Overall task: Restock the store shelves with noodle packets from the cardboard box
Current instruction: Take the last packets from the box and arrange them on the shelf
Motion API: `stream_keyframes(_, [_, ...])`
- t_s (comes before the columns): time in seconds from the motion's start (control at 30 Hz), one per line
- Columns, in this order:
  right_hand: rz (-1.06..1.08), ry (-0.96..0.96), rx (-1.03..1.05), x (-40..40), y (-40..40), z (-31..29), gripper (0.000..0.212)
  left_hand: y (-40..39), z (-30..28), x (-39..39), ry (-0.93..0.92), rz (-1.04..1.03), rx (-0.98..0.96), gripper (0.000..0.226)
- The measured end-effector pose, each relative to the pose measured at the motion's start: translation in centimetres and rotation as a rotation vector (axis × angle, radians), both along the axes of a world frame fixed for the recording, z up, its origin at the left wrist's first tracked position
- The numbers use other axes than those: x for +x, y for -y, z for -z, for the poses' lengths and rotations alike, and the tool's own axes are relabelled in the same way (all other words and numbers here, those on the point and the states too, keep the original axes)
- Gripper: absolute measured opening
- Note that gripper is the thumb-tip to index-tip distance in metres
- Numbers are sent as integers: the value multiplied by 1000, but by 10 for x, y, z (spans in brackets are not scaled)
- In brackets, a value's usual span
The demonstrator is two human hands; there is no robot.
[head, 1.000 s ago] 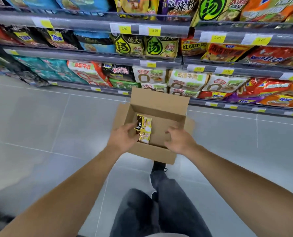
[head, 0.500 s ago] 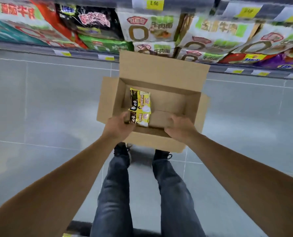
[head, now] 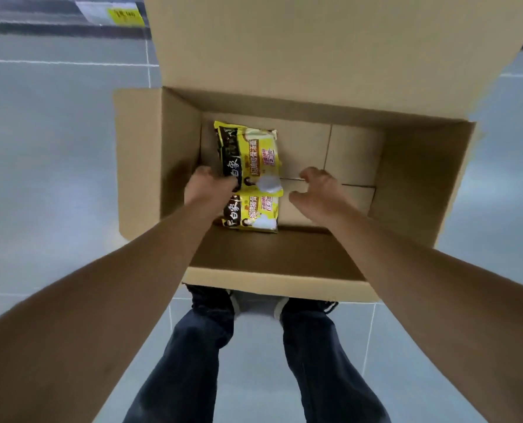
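Observation:
An open cardboard box (head: 418, 184) sits on the floor right below me. Two yellow and black noodle packets lie in its left part. The far packet (head: 254, 151) overlaps the near packet (head: 254, 213). My left hand (head: 207, 187) is inside the box, its fingers closing on the far packet's near left corner. My right hand (head: 321, 193) hovers just to the right of the packets with its fingers loosely curled, holding nothing. The right half of the box floor is bare cardboard.
The box's far flap (head: 315, 50) stands up and hides most of the shelves. A shelf edge with a yellow price tag (head: 123, 13) shows at top left. Grey tiled floor surrounds the box. My shoes (head: 211, 300) stand against its near wall.
My view has dropped much closer to the box. Both hands have gone from its near rim down inside, the left onto the far packet and the right beside the packets.

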State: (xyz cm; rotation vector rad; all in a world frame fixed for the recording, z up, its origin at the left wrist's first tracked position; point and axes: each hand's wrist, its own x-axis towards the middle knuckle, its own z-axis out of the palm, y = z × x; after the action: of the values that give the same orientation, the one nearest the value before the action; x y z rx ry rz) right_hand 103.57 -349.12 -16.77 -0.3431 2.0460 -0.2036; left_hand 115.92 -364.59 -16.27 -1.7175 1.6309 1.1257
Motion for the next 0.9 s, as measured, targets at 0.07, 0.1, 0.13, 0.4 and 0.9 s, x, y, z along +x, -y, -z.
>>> stream_keyframes(0.07, [-3, 5, -14, 0, 6, 28, 55, 0, 31, -4, 29, -42, -3, 51])
stream_keyframes(0.1, [-10, 2, -17, 1, 8, 40, 54, 0, 45, -6, 38, -39, -6, 51])
stream_keyframes(0.13, [-11, -3, -25, 2, 9, 52, 53, -1, 57, -6, 42, -23, -2, 51])
stream_keyframes(0.4, [-4, -24, -13, 11, -12, 72, 49, -8, 87, -2, -16, -145, 69, 34])
stream_keyframes(0.9, [359, 446, -102, -26, -44, -6, 36, 12, 1, -15, -274, 463, 334, 51])
